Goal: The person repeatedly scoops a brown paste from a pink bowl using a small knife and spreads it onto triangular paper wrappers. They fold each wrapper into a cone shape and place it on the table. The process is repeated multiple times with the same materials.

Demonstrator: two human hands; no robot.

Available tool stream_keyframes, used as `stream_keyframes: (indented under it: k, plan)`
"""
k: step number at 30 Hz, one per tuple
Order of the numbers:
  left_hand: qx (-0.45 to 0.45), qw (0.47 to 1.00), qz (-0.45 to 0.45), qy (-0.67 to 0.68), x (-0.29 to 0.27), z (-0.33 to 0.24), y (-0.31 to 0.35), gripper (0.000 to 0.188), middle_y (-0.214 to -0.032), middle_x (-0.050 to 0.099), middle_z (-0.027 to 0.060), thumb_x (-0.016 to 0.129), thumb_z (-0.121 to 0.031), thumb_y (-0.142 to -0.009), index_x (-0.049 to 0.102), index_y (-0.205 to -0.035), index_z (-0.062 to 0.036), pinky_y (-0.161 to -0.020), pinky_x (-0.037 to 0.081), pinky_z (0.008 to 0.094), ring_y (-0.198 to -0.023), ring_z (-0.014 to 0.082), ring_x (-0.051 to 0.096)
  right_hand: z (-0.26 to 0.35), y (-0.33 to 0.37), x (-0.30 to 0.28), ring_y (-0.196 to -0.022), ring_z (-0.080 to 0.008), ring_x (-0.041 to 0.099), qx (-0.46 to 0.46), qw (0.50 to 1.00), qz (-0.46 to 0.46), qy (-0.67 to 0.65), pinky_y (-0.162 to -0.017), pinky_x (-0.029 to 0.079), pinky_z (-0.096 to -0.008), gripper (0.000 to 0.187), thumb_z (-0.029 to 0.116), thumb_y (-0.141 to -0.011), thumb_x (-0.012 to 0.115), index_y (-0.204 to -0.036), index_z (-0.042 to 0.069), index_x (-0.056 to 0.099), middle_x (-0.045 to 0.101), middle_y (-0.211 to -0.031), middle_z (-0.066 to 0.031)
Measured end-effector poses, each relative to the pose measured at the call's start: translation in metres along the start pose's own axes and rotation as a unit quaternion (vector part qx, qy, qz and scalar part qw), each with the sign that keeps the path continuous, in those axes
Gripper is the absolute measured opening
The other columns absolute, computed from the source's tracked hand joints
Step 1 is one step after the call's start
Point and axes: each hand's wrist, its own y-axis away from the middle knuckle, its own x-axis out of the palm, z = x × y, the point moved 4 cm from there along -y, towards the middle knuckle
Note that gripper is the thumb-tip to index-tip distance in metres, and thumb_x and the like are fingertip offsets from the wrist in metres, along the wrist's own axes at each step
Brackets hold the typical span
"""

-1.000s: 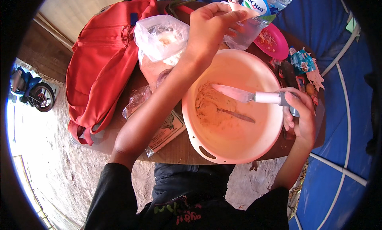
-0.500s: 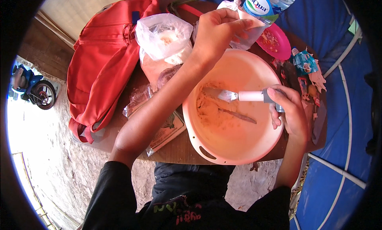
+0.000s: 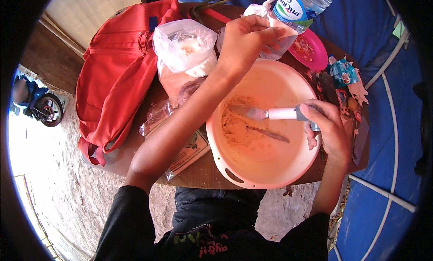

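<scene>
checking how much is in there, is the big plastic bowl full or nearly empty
Nearly empty: the plastic bowl shows mostly bare inner surface, with pasty mixture mainly toward its left side.

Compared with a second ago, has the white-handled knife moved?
Yes: the white-handled knife has shifted left, judged against the plastic basin; its blade now reaches farther over the mixture.

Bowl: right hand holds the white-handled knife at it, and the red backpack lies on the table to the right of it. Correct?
One thing is off: the red backpack lies to the left of the bowl, as the head view shows. The right hand does hold the white-handled knife there.
</scene>
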Motion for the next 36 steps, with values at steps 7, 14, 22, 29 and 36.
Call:
stream_keyframes:
  k: [7,14,22,29,36]
  plan:
    - [-0.012,0.999,0.026,-0.03,-0.001,-0.001,0.001,0.015,-0.085,0.068,0.0022,0.071,-0.02,-0.089,0.067,-0.091,-0.0052,-0.071,0.049,0.0254,-0.078,0.0108,0.066,0.0,-0.001,0.003,-0.045,-0.008,0.046,0.012,1.0,-0.005,-0.022,-0.035,0.038,-0.0243,0.031,0.025,-0.093,0.063,-0.095,-0.006,0.063,0.052,-0.063,-0.0029]
    - [0.005,1.0,0.0,-0.01,0.0,0.0,0.0,0.016,-0.083,0.072,0.0094,0.072,-0.01,-0.085,0.069,-0.092,0.0034,-0.065,0.052,0.025,-0.068,0.0115,0.066,-0.005,-0.001,0.003,-0.042,-0.0083,0.045,0.004,0.999,-0.004,-0.041,-0.035,0.037,-0.0245,0.031,0.026,-0.094,0.063,-0.095,-0.005,0.064,0.05,-0.06,-0.0026]
    - [-0.011,1.0,0.01,-0.021,-0.002,-0.007,0.0,0.015,-0.086,0.07,0.0042,0.071,-0.016,-0.088,0.069,-0.093,-0.0019,-0.069,0.05,0.025,-0.076,0.0106,0.066,-0.011,0.007,-0.016,-0.034,-0.0101,0.041,-0.02,0.997,-0.024,-0.072,-0.034,0.039,-0.0257,0.032,0.028,-0.095,0.06,-0.098,-0.004,0.063,0.048,-0.051,-0.0034]
    - [0.002,0.99,0.133,-0.049,0.001,-0.023,-0.003,0.012,-0.081,0.069,0.0033,0.071,-0.008,-0.087,0.071,-0.096,0.0004,-0.066,0.05,0.0231,-0.073,0.009,0.064,0.01,0.051,-0.077,-0.031,-0.0083,0.035,-0.208,0.963,-0.064,-0.158,-0.027,0.036,-0.0253,0.043,0.029,-0.099,0.049,-0.111,-0.011,0.057,0.044,-0.049,-0.002]
    - [-0.034,0.971,0.217,-0.092,0.014,-0.021,0.008,0.014,-0.089,0.074,0.0064,0.073,-0.003,-0.085,0.073,-0.098,0.0014,-0.07,0.053,0.0234,-0.08,0.0089,0.068,0.027,0.072,-0.101,-0.034,-0.0081,0.037,-0.265,0.946,-0.172,-0.078,-0.033,0.038,-0.0245,0.041,0.026,-0.098,0.05,-0.115,-0.011,0.057,0.043,-0.05,-0.0017]
